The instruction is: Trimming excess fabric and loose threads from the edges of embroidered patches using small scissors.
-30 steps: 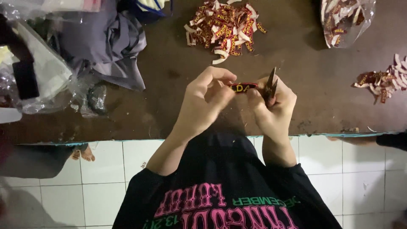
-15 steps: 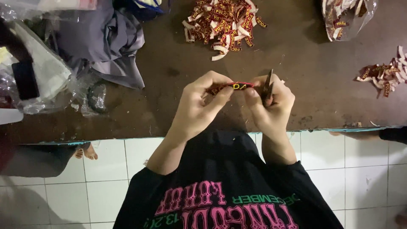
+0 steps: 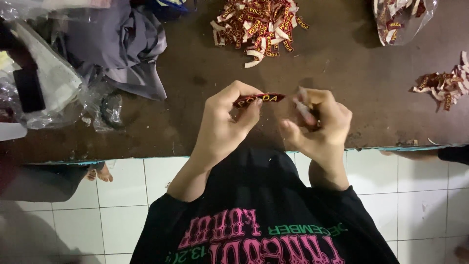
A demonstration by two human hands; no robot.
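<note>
The head view looks straight down on a dark brown table [image 3: 342,117] with both hands raised just above its near edge. The left hand [image 3: 224,122] pinches one end of a small dark red woven label [image 3: 259,99] with yellow lettering between thumb and forefinger, so the label lies flat and level between the two hands. The right hand [image 3: 317,122] is curled shut around a small slim tool [image 3: 305,110], blurred here, whose tip lies near the label's other end; whether it touches the label cannot be told. At the far edge of the table, beyond the hands, lies a loose pile of labels [image 3: 259,24] of the same kind, some showing white backs. A clear plastic bag [image 3: 403,19] with more labels sits at the far right corner, and a smaller heap of labels [image 3: 447,85] lies at the right edge. On the left side lie grey cloth [image 3: 122,49] and crumpled clear wrapping [image 3: 49,93]. Below the near edge, white floor tiles [image 3: 122,205] show.
</note>
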